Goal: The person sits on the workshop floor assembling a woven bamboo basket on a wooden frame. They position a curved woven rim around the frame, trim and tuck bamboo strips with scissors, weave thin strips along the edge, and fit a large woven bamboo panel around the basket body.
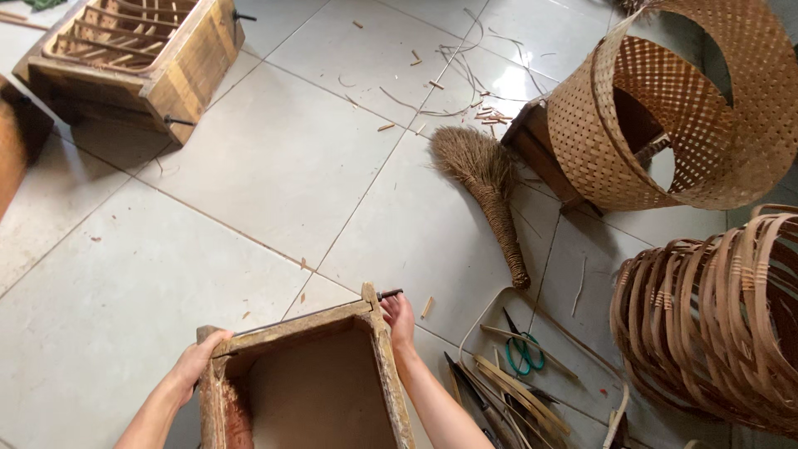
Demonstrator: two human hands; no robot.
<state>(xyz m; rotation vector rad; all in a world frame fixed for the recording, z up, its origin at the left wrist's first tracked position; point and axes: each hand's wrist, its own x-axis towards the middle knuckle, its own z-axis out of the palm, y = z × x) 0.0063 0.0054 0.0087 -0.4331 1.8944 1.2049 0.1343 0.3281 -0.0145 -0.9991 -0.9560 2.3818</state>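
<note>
Gripping a wooden box frame at the bottom of the view, open top facing the camera, standing on the pale tiled floor. Left hand closing around the near left corner of the frame, fingers wrapped over the edge, so holding the wood firmly. Right hand pressing against the far right corner, fingers curled close to a dark metal pin sticking out from that corner; not possible to tell if gripping the pin or only touching the wood beside it.

Lying just right of the frame: green-handled scissors and a bunch of bamboo strips, with a dark knife beside them. Resting further up on the floor, a small straw broom, handle pointing toward the strips. Standing at the upper right, a round woven bamboo basket, open and tilted, leaning on a low wooden stool. Lying at the right edge, a coil of bent bamboo hoops. Sitting at the upper left, a second wooden box filled with thin sticks, well apart from both hands. Scattered near the basket, small bamboo chips.
</note>
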